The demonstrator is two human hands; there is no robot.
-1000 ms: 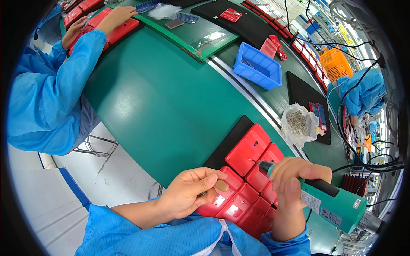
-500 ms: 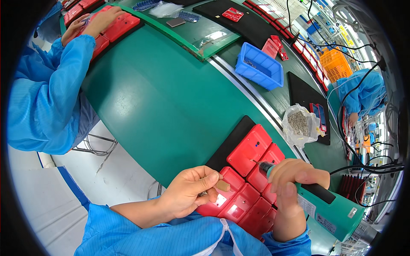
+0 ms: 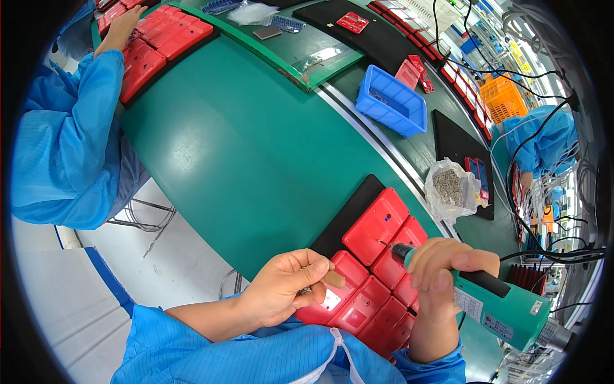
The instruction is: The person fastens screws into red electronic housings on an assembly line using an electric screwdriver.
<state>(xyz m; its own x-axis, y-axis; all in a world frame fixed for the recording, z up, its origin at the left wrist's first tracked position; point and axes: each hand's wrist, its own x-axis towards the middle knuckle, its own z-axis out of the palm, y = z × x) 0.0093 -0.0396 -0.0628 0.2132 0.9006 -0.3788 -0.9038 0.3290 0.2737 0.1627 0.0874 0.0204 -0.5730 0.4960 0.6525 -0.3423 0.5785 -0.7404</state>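
Observation:
My right hand is wrapped round a green electric screwdriver. Its thin bit points left, with the tip at the lower right corner of a red plastic casing. Several such red casings lie in rows on a black mat in front of me. Beside them, on the left, my left hand is closed, thumb against fingers. A small tan piece shows at its fingertips; whether it is held or worn on a finger I cannot tell. Small metallic bits show faintly between the fingers.
Beyond the casings stand a clear bag of small screws and a blue bin. A metal rail crosses the green table. At left a co-worker's hand is over red casings. Black cables hang at right.
The screwdriver's body and my right hand have shifted slightly right, while the bit stays at the casing's corner. My left hand stays put. The co-worker's hands have moved back off the nearer casings.

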